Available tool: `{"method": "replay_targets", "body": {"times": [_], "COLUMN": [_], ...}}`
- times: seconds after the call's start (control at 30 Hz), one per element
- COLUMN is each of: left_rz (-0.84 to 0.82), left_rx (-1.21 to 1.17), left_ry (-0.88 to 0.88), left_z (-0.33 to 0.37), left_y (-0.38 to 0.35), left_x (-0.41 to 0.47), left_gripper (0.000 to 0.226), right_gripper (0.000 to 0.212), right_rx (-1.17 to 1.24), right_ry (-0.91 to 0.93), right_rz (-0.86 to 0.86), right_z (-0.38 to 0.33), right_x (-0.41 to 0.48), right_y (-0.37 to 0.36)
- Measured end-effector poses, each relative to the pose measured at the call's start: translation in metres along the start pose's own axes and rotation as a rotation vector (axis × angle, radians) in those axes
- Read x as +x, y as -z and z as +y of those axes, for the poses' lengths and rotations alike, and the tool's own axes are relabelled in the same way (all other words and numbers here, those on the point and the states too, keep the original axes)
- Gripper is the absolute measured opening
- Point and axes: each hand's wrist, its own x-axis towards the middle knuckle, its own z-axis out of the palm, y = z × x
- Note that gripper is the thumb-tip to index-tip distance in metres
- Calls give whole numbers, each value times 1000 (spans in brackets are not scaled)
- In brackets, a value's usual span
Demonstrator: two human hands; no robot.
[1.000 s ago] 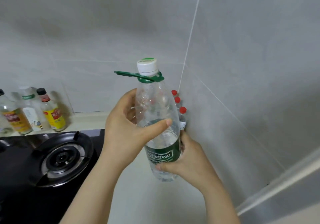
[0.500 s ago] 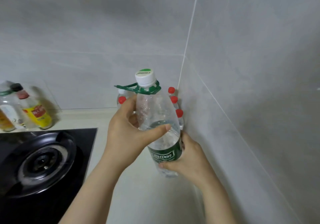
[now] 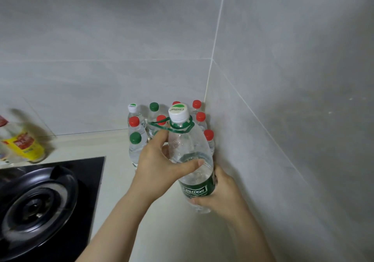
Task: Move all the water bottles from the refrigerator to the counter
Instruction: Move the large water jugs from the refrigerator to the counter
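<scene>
Lower than a second ago, the large Cestbon water bottle (image 3: 190, 152) is being brought down toward the counter (image 3: 117, 180).
It is being gripped by the left hand (image 3: 159, 166) round its shoulder and the right hand (image 3: 220, 195) round its green label, just in front of the small water bottles (image 3: 137, 140); these are being crowded and could be toppled by its base.

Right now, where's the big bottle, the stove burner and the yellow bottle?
big bottle (image 3: 190, 146), head view, clear shoulder.
stove burner (image 3: 33, 209), head view, dark centre.
yellow bottle (image 3: 23, 143), head view, yellow label.
</scene>
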Motion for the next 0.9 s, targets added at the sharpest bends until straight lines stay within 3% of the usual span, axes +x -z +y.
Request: {"method": "replay_targets", "body": {"times": [0.3, 0.9], "left_rz": [-82, -168], "left_rx": [64, 198], "left_ry": [42, -50], "left_z": [-33, -50], "left_y": [-13, -27], "left_x": [26, 57], "left_gripper": [75, 61], "right_gripper": [82, 79], "right_rx": [86, 189], "right_ry": [-35, -1], "right_rz": [8, 29], "right_z": [28, 43], "right_x": [21, 52], "right_y": [-13, -22]}}
